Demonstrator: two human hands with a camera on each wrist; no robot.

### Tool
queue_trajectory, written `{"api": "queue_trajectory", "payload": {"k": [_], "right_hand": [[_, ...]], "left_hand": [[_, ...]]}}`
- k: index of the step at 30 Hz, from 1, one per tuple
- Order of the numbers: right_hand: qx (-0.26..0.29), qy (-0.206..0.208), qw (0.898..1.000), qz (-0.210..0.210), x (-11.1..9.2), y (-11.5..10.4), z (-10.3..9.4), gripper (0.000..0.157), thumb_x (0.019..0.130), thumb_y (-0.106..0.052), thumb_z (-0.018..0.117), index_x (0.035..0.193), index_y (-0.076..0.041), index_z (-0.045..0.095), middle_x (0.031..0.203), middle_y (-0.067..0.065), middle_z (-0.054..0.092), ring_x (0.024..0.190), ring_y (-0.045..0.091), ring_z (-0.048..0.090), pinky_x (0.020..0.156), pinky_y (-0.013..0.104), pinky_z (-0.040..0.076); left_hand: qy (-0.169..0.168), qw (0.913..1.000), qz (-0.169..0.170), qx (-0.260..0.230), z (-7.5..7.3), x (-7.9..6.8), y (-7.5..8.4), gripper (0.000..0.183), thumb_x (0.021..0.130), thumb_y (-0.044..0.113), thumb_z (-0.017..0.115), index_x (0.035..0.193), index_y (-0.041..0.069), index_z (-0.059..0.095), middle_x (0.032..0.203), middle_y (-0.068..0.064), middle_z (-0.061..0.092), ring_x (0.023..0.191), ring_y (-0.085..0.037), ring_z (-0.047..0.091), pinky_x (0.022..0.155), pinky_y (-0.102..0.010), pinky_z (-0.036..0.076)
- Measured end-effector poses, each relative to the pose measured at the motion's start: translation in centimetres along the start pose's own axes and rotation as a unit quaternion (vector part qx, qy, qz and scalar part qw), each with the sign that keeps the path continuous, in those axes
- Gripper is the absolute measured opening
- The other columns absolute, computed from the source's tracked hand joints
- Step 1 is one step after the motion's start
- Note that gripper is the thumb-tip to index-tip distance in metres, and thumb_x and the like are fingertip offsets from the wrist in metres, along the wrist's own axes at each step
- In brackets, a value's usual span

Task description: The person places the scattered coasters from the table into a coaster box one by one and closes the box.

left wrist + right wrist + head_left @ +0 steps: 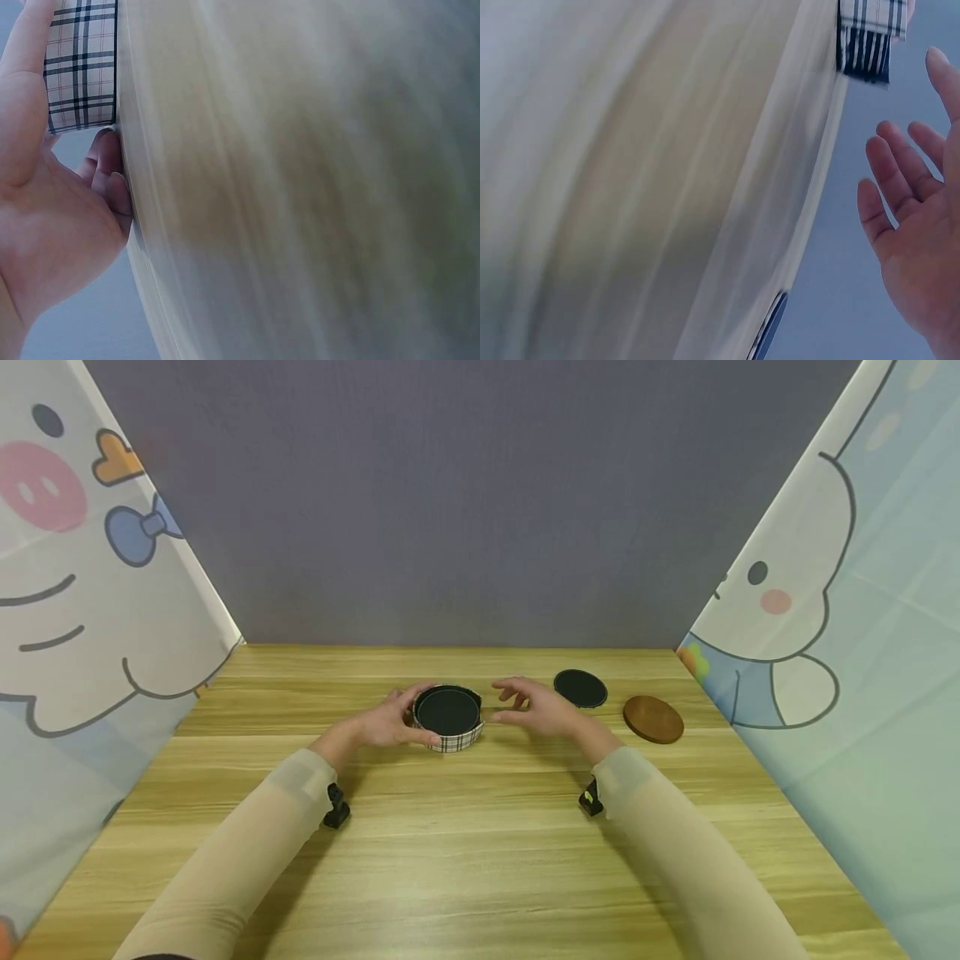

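A low round box (459, 742) with a plaid outer wall stands on the wooden table, its inside black with a flat round bottom or disc (448, 711). My left hand (388, 720) grips the box from the left, thumb along the front and fingers round the back. In the left wrist view the plaid wall (82, 67) shows beside the thumb. My right hand (534, 707) hovers just right of the box, fingers loosely bent and holding nothing. On that side the wall looks uneven, and a dark striped piece (866, 54) shows at its end in the right wrist view.
A thin black disc (581, 688) lies on the table behind and right of my right hand. Farther right lies a brown wooden disc (653, 719). A grey panel (465, 510) closes off the back, and cartoon-printed cloths (795, 568) flank the table (465, 860).
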State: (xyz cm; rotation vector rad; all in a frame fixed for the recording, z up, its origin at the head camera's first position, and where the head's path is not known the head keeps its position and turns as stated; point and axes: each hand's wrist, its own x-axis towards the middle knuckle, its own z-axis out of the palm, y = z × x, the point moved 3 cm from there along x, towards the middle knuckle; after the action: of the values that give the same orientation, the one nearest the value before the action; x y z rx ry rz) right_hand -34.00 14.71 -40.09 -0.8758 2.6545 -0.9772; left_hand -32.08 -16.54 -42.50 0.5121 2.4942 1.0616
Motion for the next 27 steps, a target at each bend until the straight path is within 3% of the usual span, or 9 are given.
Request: {"api": "queue_trajectory", "payload": {"k": [13,21,27], "right_hand": [[-0.016,0.010,0.999,0.051,-3.6,4.7,-2.9,0.070,0.106,-0.044,0.075,0.163,-0.009,0.052,0.145,0.014,0.066,0.119,0.028,0.063,0.101,0.052,0.054],[-0.044,0.040,0.994,0.090,-4.8,7.7,-5.4,0.062,0.110,-0.038,0.071,0.160,-0.007,0.055,0.152,0.023,0.055,0.135,0.043,0.055,0.114,0.063,0.046],[-0.090,0.055,0.987,0.121,-5.4,9.3,-6.9,0.061,0.112,-0.043,0.065,0.163,-0.011,0.053,0.163,0.028,0.044,0.149,0.053,0.041,0.120,0.073,0.035]], "left_hand": [[0.001,1.0000,0.001,0.003,0.0,0.0,0.1,0.118,0.090,0.055,0.090,0.177,0.030,0.016,0.155,-0.027,0.028,0.133,-0.043,0.050,0.117,-0.067,0.040],[0.003,1.0000,0.001,0.002,0.1,0.1,-0.1,0.118,0.090,0.055,0.090,0.177,0.029,0.016,0.157,-0.029,0.027,0.136,-0.045,0.049,0.117,-0.067,0.040],[0.001,1.0000,0.002,-0.001,0.1,0.1,0.0,0.118,0.090,0.055,0.090,0.178,0.028,0.016,0.157,-0.028,0.027,0.135,-0.044,0.050,0.116,-0.065,0.042]]}}
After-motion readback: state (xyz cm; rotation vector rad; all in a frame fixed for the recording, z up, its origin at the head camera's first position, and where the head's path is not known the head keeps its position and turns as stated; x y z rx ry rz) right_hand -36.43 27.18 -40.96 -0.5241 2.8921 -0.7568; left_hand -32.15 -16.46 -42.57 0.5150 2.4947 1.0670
